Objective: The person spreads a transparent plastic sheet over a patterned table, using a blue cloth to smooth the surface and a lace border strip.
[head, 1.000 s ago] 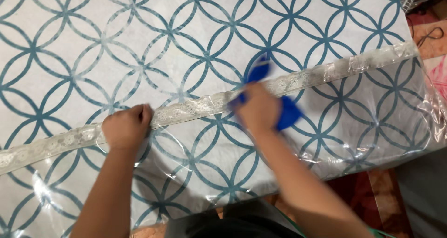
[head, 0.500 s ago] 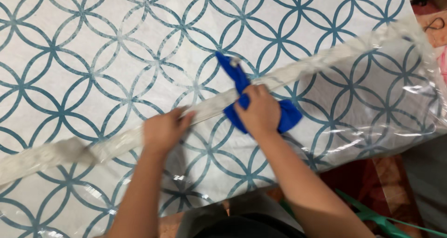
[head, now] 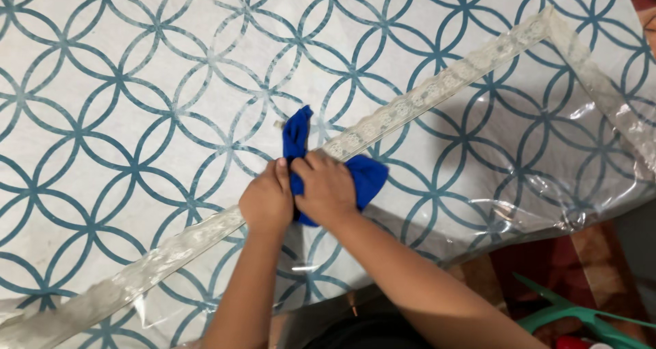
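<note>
The blue cloth (head: 321, 171) lies bunched on the worktop (head: 123, 103) at its near edge, where the lace trim (head: 424, 100) of the clear plastic cover (head: 547, 178) runs. The right hand (head: 326, 188) presses down on it, fingers curled over the wad. The left hand (head: 268, 200) is clenched beside it, touching the cloth's edge. The cloth looks soft, light and limp; it is best gripped as a gathered wad, not by 1 loose corner.
</note>
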